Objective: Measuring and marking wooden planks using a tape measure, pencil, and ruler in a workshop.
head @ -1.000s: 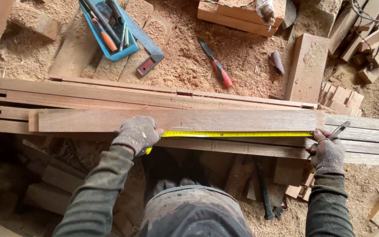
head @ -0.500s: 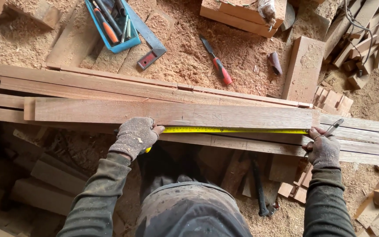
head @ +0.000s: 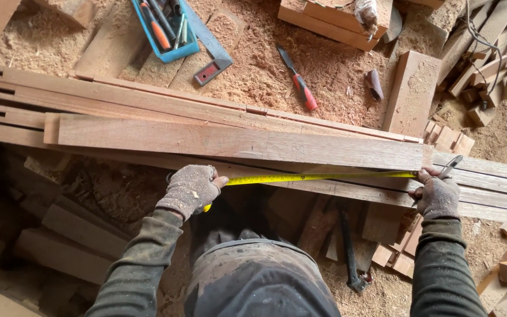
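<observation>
So we're mid-measure here. Our left hand (head: 192, 189) is closed around the tape measure case, pressing it at the near edge of the plank (head: 236, 141), and the yellow tape (head: 318, 176) runs off toward 3 o'clock along that edge. Our right hand (head: 437, 195) pins the far end of the tape down right by the plank's end, and it's also gripping a pencil (head: 450, 167) that pokes out toward 1 o'clock. Both hands are gloved and well apart, one at each end of the tape.

The plank lies across a stack of long boards (head: 118, 100), running 9 to 3. Up at 12 there's a red-handled chisel (head: 297, 82) in the sawdust, and a blue tray (head: 168, 32) of tools at 11.

Our guess is that the next bit is marking: keep the tape flat and taut against the edge, don't let the left hand creep, then tip the pencil down at the reading.
</observation>
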